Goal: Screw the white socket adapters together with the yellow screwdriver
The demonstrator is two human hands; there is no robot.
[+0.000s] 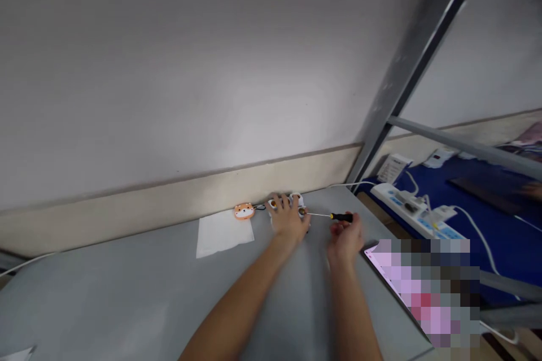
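Note:
My left hand (pixel 288 220) lies over a white object with round brownish-yellow parts (pixel 302 211), fingers spread across it and holding it down against the desk. Most of that object is hidden under the hand, so I cannot make out its kind. A screwdriver (pixel 341 217) with a black and yellow handle is gripped by my right hand (pixel 347 237). Its thin shaft points left, and the tip meets the white object's right side near my left thumb. Left of the object lies an orange and white animal-face case (pixel 244 211) with a dark loop, partly on a white sheet (pixel 224 234).
The grey desk (pixel 127 293) runs along the wall. At its right edge lies a tablet-like screen (pixel 393 276), partly blurred out. Beyond a metal frame post (pixel 381 101), a white power strip (pixel 417 208) with plugs and cables rests beside a blue surface (pixel 486 203).

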